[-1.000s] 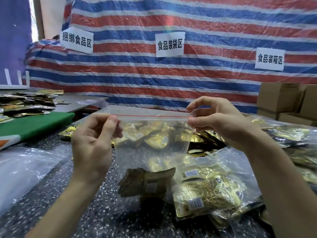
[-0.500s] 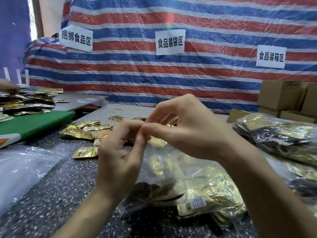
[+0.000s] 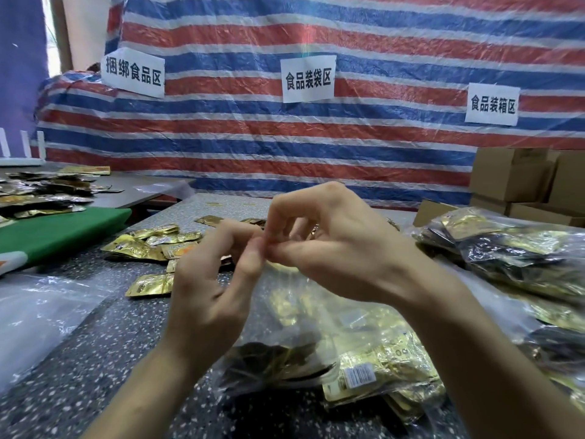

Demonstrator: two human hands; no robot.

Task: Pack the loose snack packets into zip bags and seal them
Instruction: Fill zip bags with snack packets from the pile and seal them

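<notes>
While fingertip-to-fingertip, left hand (image 3: 211,296), right hand (image 3: 343,248).

Both forearms reach in from the lower edge, and the hands meet at the centre. The left hand (image 3: 215,289) and right hand (image 3: 345,248) touch at thumb and forefinger tips, pinching the top of the zip bag (image 3: 294,324). The other fingers are loosely curled.

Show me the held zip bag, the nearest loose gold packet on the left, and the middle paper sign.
zip bag (image 3: 294,315), head view, clear front wall.
loose gold packet (image 3: 150,285), head view, middle of foil face.
middle paper sign (image 3: 308,79), head view, centre of its text.
</notes>
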